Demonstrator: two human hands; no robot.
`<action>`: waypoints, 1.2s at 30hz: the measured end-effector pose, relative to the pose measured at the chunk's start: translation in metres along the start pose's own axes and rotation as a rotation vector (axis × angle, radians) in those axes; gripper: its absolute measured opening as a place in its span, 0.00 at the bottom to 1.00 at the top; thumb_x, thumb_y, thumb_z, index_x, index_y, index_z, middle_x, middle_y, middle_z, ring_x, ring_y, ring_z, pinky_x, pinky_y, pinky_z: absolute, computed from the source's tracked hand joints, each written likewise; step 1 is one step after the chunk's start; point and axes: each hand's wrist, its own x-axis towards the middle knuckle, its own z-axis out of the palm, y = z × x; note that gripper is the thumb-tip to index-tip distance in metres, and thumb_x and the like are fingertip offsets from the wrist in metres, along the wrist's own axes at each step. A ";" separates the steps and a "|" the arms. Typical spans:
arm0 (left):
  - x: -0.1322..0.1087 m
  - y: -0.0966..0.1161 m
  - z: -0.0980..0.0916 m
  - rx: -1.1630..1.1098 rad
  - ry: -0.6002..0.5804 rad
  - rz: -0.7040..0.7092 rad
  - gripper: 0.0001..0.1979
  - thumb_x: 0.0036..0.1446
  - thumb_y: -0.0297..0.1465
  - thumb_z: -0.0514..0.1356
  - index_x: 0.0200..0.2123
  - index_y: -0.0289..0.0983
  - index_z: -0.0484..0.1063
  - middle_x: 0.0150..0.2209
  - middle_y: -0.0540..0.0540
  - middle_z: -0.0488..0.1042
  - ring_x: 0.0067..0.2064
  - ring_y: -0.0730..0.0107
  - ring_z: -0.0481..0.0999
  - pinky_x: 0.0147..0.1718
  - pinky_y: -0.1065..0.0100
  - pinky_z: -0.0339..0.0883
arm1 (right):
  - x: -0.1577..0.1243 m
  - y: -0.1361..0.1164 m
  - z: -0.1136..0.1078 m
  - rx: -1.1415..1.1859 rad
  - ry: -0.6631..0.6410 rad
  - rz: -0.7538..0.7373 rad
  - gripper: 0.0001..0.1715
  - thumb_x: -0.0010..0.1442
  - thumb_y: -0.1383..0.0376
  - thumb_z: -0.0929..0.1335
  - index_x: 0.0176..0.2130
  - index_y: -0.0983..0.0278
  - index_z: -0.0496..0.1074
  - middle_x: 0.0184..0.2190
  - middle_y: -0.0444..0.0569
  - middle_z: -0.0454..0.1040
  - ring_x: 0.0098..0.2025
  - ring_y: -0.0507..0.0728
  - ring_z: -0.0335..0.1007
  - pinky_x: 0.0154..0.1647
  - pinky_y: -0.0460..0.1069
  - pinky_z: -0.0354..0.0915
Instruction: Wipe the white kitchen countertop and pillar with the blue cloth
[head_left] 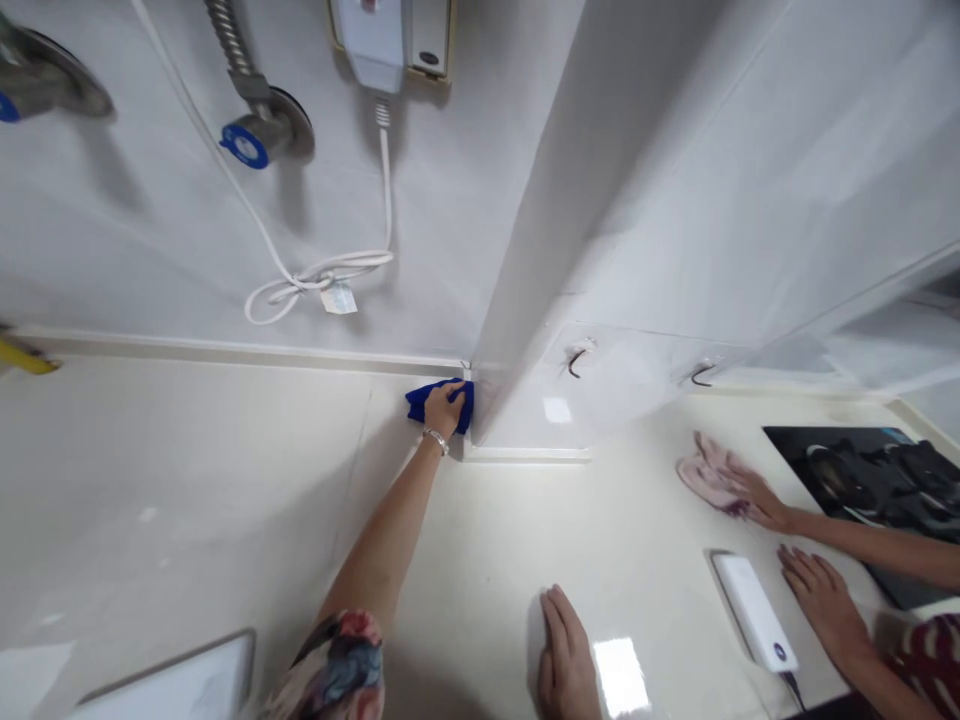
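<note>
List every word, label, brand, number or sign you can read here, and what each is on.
None can be read.
Cord tag: too blurred.
Valve cap: pale mark, too blurred.
Wall plate: dark oval mark, too small.
White device: round dark mark, too small.
Stove: blue patch, any text too small.

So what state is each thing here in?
Blue cloth: bunched
Left hand: closed on the blue cloth
Right hand: resting, holding nothing
Pink cloth: crumpled under a co-worker's hand
White cable: looped and tied
White plug: plugged in
Blue-handled valves: can't tell if open
Stove: can't tell if lit
White device: lying flat
</note>
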 end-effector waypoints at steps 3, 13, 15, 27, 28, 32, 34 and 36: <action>0.016 0.002 0.005 0.044 -0.009 -0.047 0.15 0.62 0.32 0.63 0.51 0.41 0.83 0.46 0.43 0.83 0.49 0.59 0.81 0.55 0.59 0.72 | 0.001 0.000 0.000 0.021 0.011 0.009 0.36 0.70 0.70 0.59 0.74 0.58 0.55 0.69 0.58 0.64 0.69 0.68 0.65 0.61 0.64 0.75; -0.004 0.010 -0.007 0.236 -0.004 -0.080 0.20 0.67 0.36 0.57 0.57 0.40 0.79 0.47 0.36 0.80 0.51 0.53 0.78 0.54 0.57 0.71 | 0.002 -0.001 0.006 0.030 0.065 0.027 0.37 0.68 0.72 0.57 0.73 0.58 0.58 0.68 0.57 0.65 0.69 0.66 0.65 0.63 0.65 0.74; -0.027 0.007 -0.017 0.301 -0.024 -0.034 0.20 0.67 0.35 0.56 0.56 0.39 0.80 0.48 0.34 0.78 0.54 0.50 0.76 0.56 0.56 0.69 | 0.003 0.000 0.007 0.038 0.068 0.032 0.37 0.68 0.72 0.58 0.73 0.57 0.58 0.69 0.56 0.64 0.69 0.65 0.64 0.64 0.65 0.73; -0.136 0.001 -0.100 0.589 -0.328 0.147 0.13 0.53 0.42 0.67 0.39 0.44 0.83 0.38 0.42 0.79 0.45 0.51 0.79 0.51 0.55 0.71 | 0.005 0.004 0.020 0.043 0.156 -0.052 0.38 0.66 0.73 0.58 0.72 0.60 0.57 0.68 0.59 0.65 0.68 0.64 0.63 0.65 0.66 0.71; -0.144 0.002 -0.104 0.601 -0.325 0.159 0.13 0.53 0.42 0.66 0.39 0.43 0.83 0.39 0.41 0.80 0.47 0.50 0.79 0.52 0.53 0.70 | 0.005 0.005 0.021 0.041 0.161 -0.059 0.38 0.66 0.73 0.58 0.72 0.60 0.57 0.67 0.59 0.65 0.68 0.65 0.63 0.65 0.66 0.71; -0.178 -0.007 -0.101 0.568 -0.171 0.249 0.26 0.63 0.45 0.58 0.58 0.38 0.76 0.61 0.32 0.74 0.63 0.44 0.71 0.64 0.47 0.63 | 0.005 0.006 0.024 0.046 0.173 -0.054 0.38 0.66 0.74 0.58 0.72 0.60 0.57 0.67 0.59 0.65 0.68 0.65 0.64 0.64 0.66 0.72; -0.192 -0.017 -0.091 0.518 -0.112 0.283 0.30 0.65 0.45 0.56 0.64 0.36 0.71 0.66 0.31 0.69 0.69 0.43 0.65 0.68 0.45 0.59 | 0.004 0.007 0.024 0.045 0.173 -0.052 0.38 0.66 0.74 0.57 0.72 0.60 0.57 0.67 0.60 0.65 0.68 0.66 0.64 0.64 0.67 0.72; -0.198 -0.026 -0.082 0.488 -0.115 0.282 0.31 0.65 0.44 0.55 0.66 0.36 0.69 0.68 0.32 0.67 0.72 0.43 0.60 0.70 0.43 0.55 | 0.004 0.006 0.024 0.035 0.173 -0.060 0.38 0.67 0.74 0.57 0.73 0.60 0.56 0.67 0.60 0.65 0.68 0.66 0.64 0.64 0.67 0.72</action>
